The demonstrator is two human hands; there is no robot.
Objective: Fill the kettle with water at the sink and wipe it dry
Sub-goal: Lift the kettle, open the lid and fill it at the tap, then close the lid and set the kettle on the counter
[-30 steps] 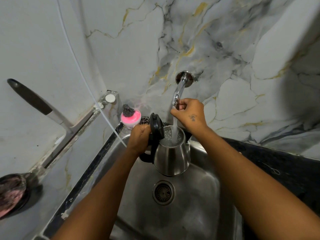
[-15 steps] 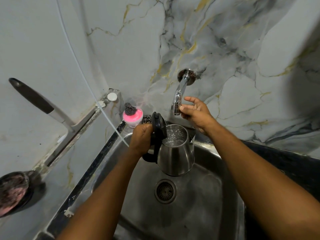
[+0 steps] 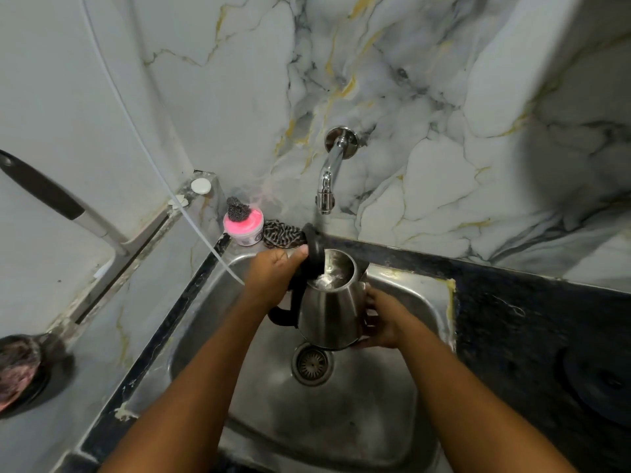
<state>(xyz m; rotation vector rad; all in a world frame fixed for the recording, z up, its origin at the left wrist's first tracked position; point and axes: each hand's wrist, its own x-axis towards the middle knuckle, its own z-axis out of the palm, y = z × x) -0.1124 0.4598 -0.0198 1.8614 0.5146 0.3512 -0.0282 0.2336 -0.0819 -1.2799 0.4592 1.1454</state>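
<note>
A steel kettle [image 3: 329,312] with a black handle and an open black lid hangs above the steel sink [image 3: 403,404], over the drain. Water shows inside it. My left hand [image 3: 276,278] grips the kettle's handle, thumb against the raised lid. My right hand [image 3: 382,319] cups the kettle's right side near its base. The chrome tap [image 3: 326,186] sticks out of the marble wall above the kettle, with no water running from it.
A pink tub [image 3: 244,227] with a steel scourer on top and a patterned cloth [image 3: 283,233] sit at the sink's back left corner. Dark counter [image 3: 529,329] runs to the right, with a black round base [image 3: 601,380]. A utensil handle [image 3: 41,189] leans at the left.
The tap stopped running. My right hand left the tap and came down onto the kettle's right side. The kettle moved slightly down and toward me.
</note>
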